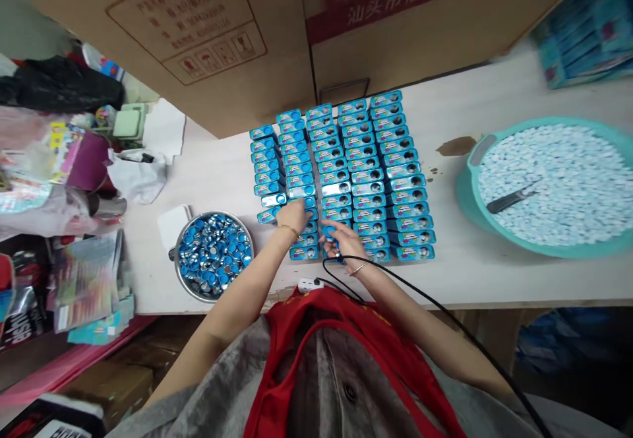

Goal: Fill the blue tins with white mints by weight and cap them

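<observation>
Rows of small blue tins (pixel 366 188) stand upright on the table in front of me. Round blue caps show on the tops in the two left columns, while dark round openings show in the columns to the right. My left hand (pixel 293 217) is closed, its fingers curled down onto a tin in the second column; whatever lies under the fingertips is hidden. Between the fingers of my right hand (pixel 349 243) is a round blue cap (pixel 328 231), held just over the near tins of the third column. A metal bowl (pixel 179 278) of blue and silver caps sits at my left.
A turquoise tub (pixel 465 194) full of small white pieces stands at the right, with a dark-handled tool (pixel 509 198) on top. Large cardboard boxes (pixel 277 42) line the back. A black cable (pixel 435 299) runs over my right arm. Bags (pixel 137 175) and packets crowd the left.
</observation>
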A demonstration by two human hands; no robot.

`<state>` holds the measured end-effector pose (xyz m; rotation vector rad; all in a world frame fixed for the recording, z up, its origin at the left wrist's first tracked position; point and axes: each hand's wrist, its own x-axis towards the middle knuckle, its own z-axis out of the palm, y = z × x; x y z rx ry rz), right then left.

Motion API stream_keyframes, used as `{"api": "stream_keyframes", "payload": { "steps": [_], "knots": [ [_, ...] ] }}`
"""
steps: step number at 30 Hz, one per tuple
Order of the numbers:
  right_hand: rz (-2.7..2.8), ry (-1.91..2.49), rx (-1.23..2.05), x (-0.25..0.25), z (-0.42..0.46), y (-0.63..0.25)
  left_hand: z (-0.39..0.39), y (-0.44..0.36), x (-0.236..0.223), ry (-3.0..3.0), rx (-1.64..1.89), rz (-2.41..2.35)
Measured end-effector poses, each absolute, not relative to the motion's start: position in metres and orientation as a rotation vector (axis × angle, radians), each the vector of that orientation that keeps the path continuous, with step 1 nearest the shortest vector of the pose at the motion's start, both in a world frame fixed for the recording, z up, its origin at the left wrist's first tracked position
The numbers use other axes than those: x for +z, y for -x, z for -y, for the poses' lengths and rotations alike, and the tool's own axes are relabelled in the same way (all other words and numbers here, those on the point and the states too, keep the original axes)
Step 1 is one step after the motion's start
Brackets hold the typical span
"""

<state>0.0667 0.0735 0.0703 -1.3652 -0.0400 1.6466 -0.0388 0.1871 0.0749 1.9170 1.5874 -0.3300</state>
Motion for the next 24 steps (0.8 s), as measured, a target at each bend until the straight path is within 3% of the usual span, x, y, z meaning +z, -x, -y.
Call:
{"api": "stream_keyframes", "payload": {
  "steps": [5, 9, 16, 24],
  "knots": [
    [0.118, 1.412, 1.630, 0.072, -0.056, -0.052, -0.129, 0.055, 0.094, -1.809, -0.123, -1.307],
    [0.125, 1.418, 1.666, 0.074, -0.045, -0.039, -0.103, 0.068, 0.088, -1.740, -0.064, -1.342],
    [0.071, 1.336, 1.692, 0.079, -0.035, -0.054, -0.141, 0.060, 0.072, -1.829, -0.175, -1.627],
    [0.172, 1.400, 1.469, 0.072, -0.042, -0.059, -0.168, 0.045, 0.062, -1.756, -0.427, -1.772]
  ]
}}
